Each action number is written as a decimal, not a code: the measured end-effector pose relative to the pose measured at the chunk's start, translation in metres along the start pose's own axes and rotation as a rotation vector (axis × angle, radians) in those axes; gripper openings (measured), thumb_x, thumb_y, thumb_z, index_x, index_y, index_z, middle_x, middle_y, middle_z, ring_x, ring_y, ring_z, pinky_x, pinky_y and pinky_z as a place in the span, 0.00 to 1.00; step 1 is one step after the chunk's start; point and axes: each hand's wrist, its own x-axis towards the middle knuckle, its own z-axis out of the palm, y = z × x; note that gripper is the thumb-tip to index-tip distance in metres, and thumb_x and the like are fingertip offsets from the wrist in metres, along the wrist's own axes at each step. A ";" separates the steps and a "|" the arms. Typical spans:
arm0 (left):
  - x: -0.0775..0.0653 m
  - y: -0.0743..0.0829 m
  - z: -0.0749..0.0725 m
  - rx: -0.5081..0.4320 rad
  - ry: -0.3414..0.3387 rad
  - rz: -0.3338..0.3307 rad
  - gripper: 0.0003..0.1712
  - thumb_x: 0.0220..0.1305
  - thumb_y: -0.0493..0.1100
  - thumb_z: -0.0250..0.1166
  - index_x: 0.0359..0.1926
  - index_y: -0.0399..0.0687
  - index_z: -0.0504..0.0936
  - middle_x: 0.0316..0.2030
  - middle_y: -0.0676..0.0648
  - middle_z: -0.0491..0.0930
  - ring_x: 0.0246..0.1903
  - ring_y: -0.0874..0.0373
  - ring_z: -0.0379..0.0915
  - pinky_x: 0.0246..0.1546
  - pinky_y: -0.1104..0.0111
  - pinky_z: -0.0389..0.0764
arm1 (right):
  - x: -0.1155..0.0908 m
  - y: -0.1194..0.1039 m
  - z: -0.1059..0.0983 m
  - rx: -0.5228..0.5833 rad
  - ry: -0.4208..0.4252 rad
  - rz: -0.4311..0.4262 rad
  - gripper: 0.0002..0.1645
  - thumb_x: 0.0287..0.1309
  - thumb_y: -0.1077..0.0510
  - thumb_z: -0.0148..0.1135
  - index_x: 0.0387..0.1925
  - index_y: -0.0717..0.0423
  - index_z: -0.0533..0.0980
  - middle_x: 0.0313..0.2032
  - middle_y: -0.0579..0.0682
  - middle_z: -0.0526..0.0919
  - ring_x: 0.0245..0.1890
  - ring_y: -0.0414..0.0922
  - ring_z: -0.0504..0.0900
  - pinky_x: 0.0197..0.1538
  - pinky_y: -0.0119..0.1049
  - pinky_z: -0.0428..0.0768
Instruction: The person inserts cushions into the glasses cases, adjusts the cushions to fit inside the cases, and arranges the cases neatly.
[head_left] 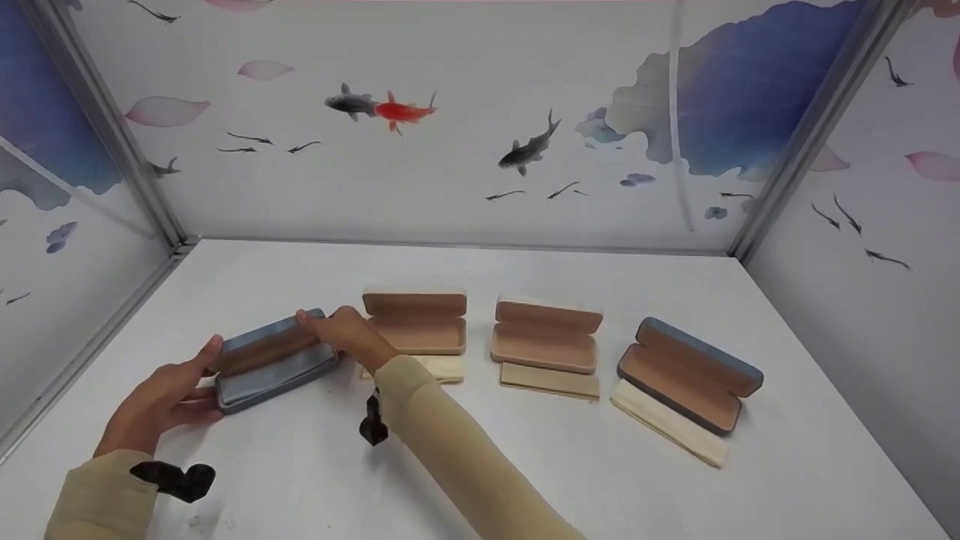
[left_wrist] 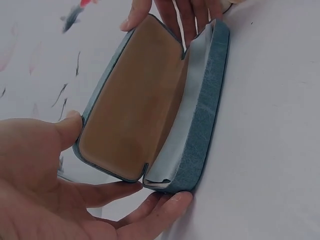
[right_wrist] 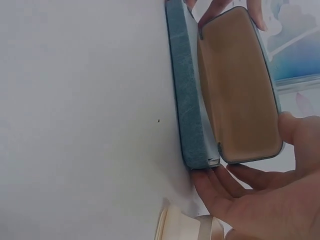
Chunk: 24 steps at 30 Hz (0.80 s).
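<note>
A blue hinged glasses case (head_left: 262, 354) with a brown lining stands with its lid raised at the left of the table. Inside its base lies a folded light blue cloth (left_wrist: 191, 95). My left hand (head_left: 166, 394) grips the case's left end, thumb at the lid's edge and fingers by the base. At the opposite end my right hand (head_left: 346, 330) holds it the same way, thumb on the lid (right_wrist: 242, 85) and fingers under the base corner.
To the right stand a cream case (head_left: 416, 335), a second pale case (head_left: 544, 349) and a blue case (head_left: 682, 386), all with lids up. Folded cloths, one cream (head_left: 439, 367), one tan (head_left: 550, 381) and one pale yellow (head_left: 667, 424), lie before them. Printed walls (head_left: 465, 150) enclose the table.
</note>
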 end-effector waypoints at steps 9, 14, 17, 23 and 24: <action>-0.002 0.001 -0.001 0.082 0.099 0.053 0.59 0.71 0.71 0.44 0.73 0.18 0.44 0.67 0.19 0.62 0.36 0.63 0.86 0.43 0.71 0.85 | 0.000 -0.009 -0.002 0.124 0.006 0.071 0.44 0.58 0.38 0.69 0.65 0.63 0.71 0.61 0.55 0.78 0.64 0.50 0.76 0.67 0.45 0.76; -0.005 0.004 0.000 0.101 0.100 0.068 0.56 0.72 0.68 0.46 0.73 0.19 0.46 0.65 0.19 0.64 0.36 0.64 0.87 0.41 0.74 0.84 | -0.003 -0.008 -0.004 0.144 0.010 0.065 0.41 0.59 0.40 0.70 0.64 0.63 0.72 0.62 0.55 0.78 0.65 0.50 0.76 0.67 0.47 0.75; -0.007 0.006 0.002 0.132 0.099 0.077 0.54 0.74 0.67 0.45 0.73 0.19 0.48 0.65 0.19 0.64 0.37 0.63 0.87 0.42 0.75 0.84 | -0.005 -0.006 -0.003 0.154 0.018 0.058 0.40 0.59 0.40 0.69 0.64 0.61 0.73 0.63 0.54 0.78 0.66 0.50 0.75 0.67 0.47 0.75; -0.011 0.000 0.006 0.164 0.092 0.108 0.53 0.75 0.65 0.46 0.72 0.17 0.44 0.71 0.20 0.54 0.56 0.48 0.81 0.47 0.73 0.83 | -0.007 -0.001 0.000 0.210 0.007 0.082 0.38 0.58 0.40 0.70 0.64 0.56 0.74 0.63 0.53 0.78 0.67 0.51 0.74 0.68 0.51 0.73; -0.012 -0.001 0.007 0.159 0.094 0.115 0.54 0.75 0.64 0.46 0.72 0.17 0.44 0.71 0.20 0.53 0.60 0.43 0.77 0.48 0.73 0.83 | -0.007 0.000 0.000 0.223 0.003 0.084 0.38 0.58 0.41 0.70 0.64 0.55 0.74 0.63 0.53 0.77 0.67 0.51 0.74 0.68 0.52 0.73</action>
